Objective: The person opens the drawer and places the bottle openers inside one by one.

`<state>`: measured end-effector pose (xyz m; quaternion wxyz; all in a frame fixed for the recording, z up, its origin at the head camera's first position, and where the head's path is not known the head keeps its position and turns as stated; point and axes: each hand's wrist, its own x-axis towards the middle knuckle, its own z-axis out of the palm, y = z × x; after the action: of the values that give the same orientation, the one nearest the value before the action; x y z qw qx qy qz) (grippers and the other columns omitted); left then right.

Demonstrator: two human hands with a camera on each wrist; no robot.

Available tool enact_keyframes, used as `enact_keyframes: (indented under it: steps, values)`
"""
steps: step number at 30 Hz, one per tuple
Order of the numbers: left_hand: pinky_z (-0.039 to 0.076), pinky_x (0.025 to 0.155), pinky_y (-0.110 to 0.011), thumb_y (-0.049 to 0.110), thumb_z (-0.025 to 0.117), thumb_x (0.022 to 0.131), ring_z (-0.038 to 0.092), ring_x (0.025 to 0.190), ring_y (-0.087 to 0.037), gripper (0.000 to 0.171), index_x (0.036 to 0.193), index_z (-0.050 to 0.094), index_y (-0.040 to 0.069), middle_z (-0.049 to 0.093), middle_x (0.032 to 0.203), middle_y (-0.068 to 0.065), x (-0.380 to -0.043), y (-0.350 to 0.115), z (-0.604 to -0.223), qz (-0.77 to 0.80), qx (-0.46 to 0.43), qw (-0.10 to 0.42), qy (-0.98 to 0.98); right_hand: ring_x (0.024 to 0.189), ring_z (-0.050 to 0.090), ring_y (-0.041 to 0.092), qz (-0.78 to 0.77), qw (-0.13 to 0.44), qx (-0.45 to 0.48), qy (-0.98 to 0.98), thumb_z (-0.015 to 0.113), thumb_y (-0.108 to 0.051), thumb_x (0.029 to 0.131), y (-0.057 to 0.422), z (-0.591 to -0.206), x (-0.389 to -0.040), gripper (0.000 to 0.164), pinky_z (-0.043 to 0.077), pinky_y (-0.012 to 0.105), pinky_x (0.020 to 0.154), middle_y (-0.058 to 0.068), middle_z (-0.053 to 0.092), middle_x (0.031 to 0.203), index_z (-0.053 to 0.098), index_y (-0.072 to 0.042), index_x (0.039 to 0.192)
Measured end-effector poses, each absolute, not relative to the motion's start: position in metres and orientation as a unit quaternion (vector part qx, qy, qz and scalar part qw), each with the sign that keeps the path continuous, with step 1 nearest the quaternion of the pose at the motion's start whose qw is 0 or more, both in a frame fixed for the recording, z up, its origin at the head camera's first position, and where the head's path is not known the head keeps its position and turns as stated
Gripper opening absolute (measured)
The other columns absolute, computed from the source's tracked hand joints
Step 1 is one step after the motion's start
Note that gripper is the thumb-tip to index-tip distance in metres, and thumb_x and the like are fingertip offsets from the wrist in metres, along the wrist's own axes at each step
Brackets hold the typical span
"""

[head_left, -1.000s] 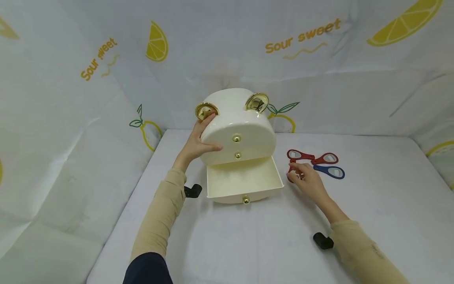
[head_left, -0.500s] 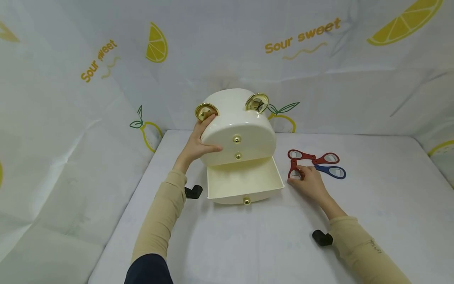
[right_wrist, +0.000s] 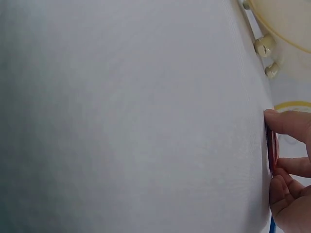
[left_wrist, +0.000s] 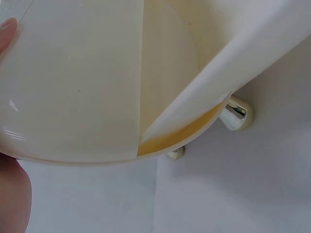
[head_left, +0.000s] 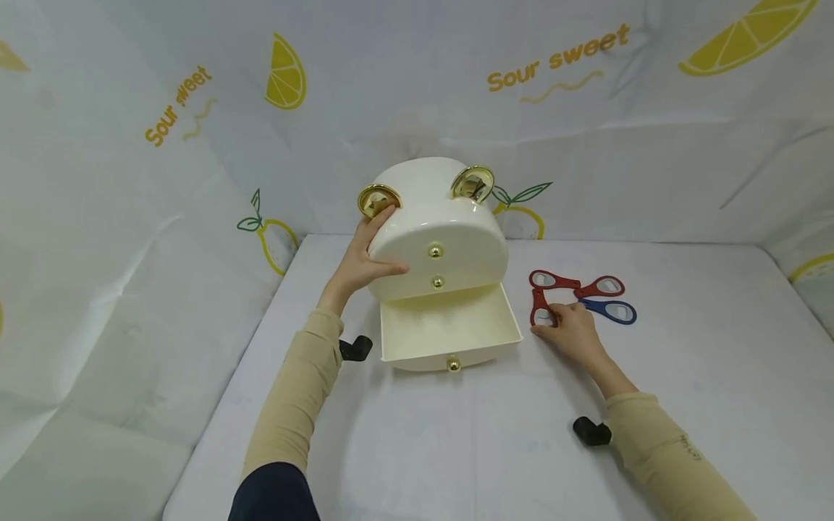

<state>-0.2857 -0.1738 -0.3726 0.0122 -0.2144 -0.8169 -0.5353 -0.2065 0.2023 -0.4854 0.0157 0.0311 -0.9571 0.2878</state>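
A glossy white drawer box [head_left: 449,231] with gold ears and round gold knobs stands on the table. Its lowest drawer [head_left: 449,325] is pulled out, with nothing visible inside. My left hand [head_left: 358,264] rests on the box's left side, its thumb across the front and a finger reaching up by the left ear. To the right of the box, my right hand [head_left: 575,333] pinches the ring end of a red bottle opener [head_left: 538,298], which lies on the table. In the right wrist view, thumb and fingers hold the edges of that red bottle opener [right_wrist: 272,145].
Two more red bottle openers [head_left: 554,280] and a blue one [head_left: 612,311] lie just beyond my right hand. Behind the white table [head_left: 443,441] hangs a pale cloth backdrop [head_left: 404,79] printed with lemons. The pulled-out drawer juts toward the front.
Over the second, my right fingers settle round the red opener's ring end, lower and slightly to the right. My left hand and the box stay put; the head view shifts slightly.
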Motion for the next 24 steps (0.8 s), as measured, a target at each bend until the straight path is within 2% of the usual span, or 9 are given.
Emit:
enact_keyframes:
  steps: [4, 8, 12, 16, 21, 24]
  values:
    - [0.042, 0.092, -0.051, 0.013, 0.084, 0.065, 0.042, 0.116, -0.029, 0.100, 0.142, 0.030, 0.044, 0.023, 0.147, -0.005, -0.287, -0.174, -0.372, -0.537, -0.213, 0.013, -0.816, 0.101, 0.044, 0.040, 0.296, -0.015, 0.021, -0.955, 0.070, -0.027, 0.079, 0.203, -0.482, -0.208, 0.060, 0.039, 0.051, 0.080, 0.030, 0.053, 0.106, 0.053, 0.014, 0.121]
    - [0.042, 0.092, -0.050, 0.010, 0.084, 0.065, 0.041, 0.117, -0.029, 0.100, 0.144, 0.029, 0.041, 0.023, 0.148, -0.004, -0.285, -0.173, -0.369, -0.539, -0.208, 0.007, -0.816, 0.106, 0.043, 0.040, 0.298, -0.047, 0.013, -0.953, 0.069, -0.028, 0.080, 0.205, -0.478, -0.208, 0.062, 0.040, 0.055, 0.086, 0.030, 0.051, 0.114, 0.051, 0.012, 0.123]
    - [0.041, 0.094, -0.052, 0.008, 0.082, 0.067, 0.040, 0.119, -0.032, 0.099, 0.146, 0.028, 0.035, 0.021, 0.149, -0.008, -0.276, -0.171, -0.358, -0.543, -0.206, -0.004, -0.814, 0.102, 0.046, 0.037, 0.303, -0.056, 0.014, -0.951, 0.070, -0.027, 0.079, 0.209, -0.475, -0.207, 0.062, 0.042, 0.053, 0.086, 0.028, 0.054, 0.113, 0.051, 0.010, 0.125]
    - [0.040, 0.094, -0.052, 0.005, 0.081, 0.067, 0.040, 0.119, -0.032, 0.098, 0.147, 0.028, 0.029, 0.021, 0.148, -0.010, -0.269, -0.169, -0.351, -0.545, -0.207, -0.008, -0.812, 0.097, 0.047, 0.033, 0.320, -0.063, 0.017, -0.945, 0.070, -0.028, 0.079, 0.211, -0.471, -0.203, 0.063, 0.044, 0.046, 0.079, 0.026, 0.056, 0.112, 0.050, 0.009, 0.126]
    - [0.042, 0.092, -0.049, 0.007, 0.082, 0.066, 0.041, 0.117, -0.030, 0.099, 0.146, 0.029, 0.033, 0.021, 0.148, -0.007, -0.276, -0.170, -0.359, -0.546, -0.206, -0.003, -0.812, 0.093, 0.048, 0.029, 0.331, -0.063, 0.028, -0.941, 0.070, -0.029, 0.080, 0.214, -0.463, -0.197, 0.063, 0.043, 0.034, 0.071, 0.021, 0.057, 0.107, 0.050, 0.006, 0.128]
    - [0.043, 0.091, -0.048, 0.007, 0.083, 0.065, 0.042, 0.116, -0.028, 0.100, 0.145, 0.030, 0.038, 0.021, 0.148, -0.004, -0.284, -0.172, -0.369, -0.545, -0.203, 0.002, -0.813, 0.096, 0.052, 0.032, 0.344, -0.053, 0.043, -0.936, 0.070, -0.026, 0.080, 0.216, -0.456, -0.194, 0.062, 0.046, 0.032, 0.070, 0.021, 0.058, 0.107, 0.050, 0.006, 0.129]
